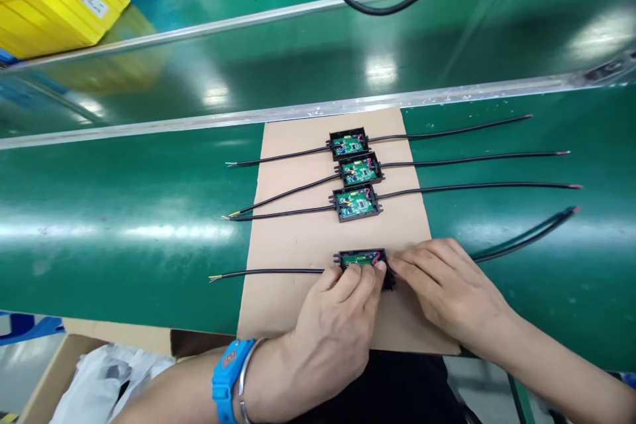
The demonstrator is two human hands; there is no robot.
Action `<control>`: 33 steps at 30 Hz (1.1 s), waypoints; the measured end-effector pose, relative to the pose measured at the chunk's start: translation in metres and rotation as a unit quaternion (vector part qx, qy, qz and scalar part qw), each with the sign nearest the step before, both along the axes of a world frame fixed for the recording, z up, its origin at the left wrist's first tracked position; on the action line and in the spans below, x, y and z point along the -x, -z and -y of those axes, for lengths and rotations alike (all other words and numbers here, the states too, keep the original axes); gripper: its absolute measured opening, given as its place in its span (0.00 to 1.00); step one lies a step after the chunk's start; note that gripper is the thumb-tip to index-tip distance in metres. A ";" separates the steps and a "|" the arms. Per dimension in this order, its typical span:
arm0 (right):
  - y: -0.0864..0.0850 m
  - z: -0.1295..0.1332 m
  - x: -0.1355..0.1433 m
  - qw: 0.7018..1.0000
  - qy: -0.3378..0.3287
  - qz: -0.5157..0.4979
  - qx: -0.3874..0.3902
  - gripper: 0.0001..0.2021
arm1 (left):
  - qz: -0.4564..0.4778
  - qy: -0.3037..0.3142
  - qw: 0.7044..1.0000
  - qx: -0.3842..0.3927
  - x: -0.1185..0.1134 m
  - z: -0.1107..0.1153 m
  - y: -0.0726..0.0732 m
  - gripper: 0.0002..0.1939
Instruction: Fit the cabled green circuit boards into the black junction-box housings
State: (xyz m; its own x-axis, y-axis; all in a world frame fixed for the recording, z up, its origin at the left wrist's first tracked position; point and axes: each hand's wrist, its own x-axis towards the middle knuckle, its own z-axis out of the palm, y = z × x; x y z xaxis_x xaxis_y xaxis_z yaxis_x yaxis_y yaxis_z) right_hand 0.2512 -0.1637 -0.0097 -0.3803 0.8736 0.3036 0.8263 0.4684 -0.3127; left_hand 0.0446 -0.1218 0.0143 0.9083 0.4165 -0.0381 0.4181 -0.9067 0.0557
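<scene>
1. Nearest the camera is the left forearm, wearing a bright blue plastic wristband (223,381) and a thin silver metal bangle (242,381).
2. The left hand (338,318) is bent over a shallow black rectangular plastic housing (360,257), fingers curled together, tips at the green circuit board inside, close to a red wire. Whether they pinch anything cannot be told.
3. The right hand (450,285) is half curled, its fingertips at the housing's right end, where the cable meets it. Its grip is hidden.
4. This housing lies at the near part of a flat tan cardboard sheet (288,232) on a glossy green work surface (124,212). One black cable (271,271) runs left to bared coloured ends; another (527,238) runs right to a reddish tip.
5. Farther up the sheet, well apart from the hands, three similar black units lie close together: far (348,144), middle (360,170) and near (356,203). Each has a board seated inside and cables at both ends.
6. Judging by their match, those three have reached much the same stage; the housing at the hands seems in progress. All four are uncovered, with no lids visible.
</scene>
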 end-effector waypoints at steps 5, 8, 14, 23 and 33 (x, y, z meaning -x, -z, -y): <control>0.005 -0.006 -0.003 0.999 -0.039 0.003 -0.001 0.11 | 0.012 -0.017 0.999 0.026 -0.007 0.003 0.001 0.27; 0.008 -0.004 -0.008 1.000 -0.024 -0.016 0.005 0.12 | 0.039 -0.018 0.991 0.125 0.005 -0.011 -0.008 0.29; -0.012 0.000 0.003 0.998 0.009 -0.055 -0.024 0.15 | 0.211 -0.179 0.937 0.212 0.051 -0.042 -0.015 0.18; -0.012 -0.009 0.051 0.999 0.004 0.039 -0.005 0.13 | 0.171 -0.174 0.938 0.247 0.043 -0.045 0.009 0.07; -0.020 -0.018 0.046 0.996 0.014 0.032 0.084 0.10 | 0.179 -0.146 0.938 0.258 0.041 -0.048 0.003 0.08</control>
State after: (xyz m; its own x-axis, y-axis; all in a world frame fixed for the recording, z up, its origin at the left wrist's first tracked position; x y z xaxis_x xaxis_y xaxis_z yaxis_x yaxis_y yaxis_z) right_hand 0.2052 -0.1462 0.0104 -0.3691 0.9204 0.1288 0.8593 0.3908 -0.3301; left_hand 0.0035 -0.0738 0.0113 0.7516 0.6593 -0.0180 0.5151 -0.5697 0.6404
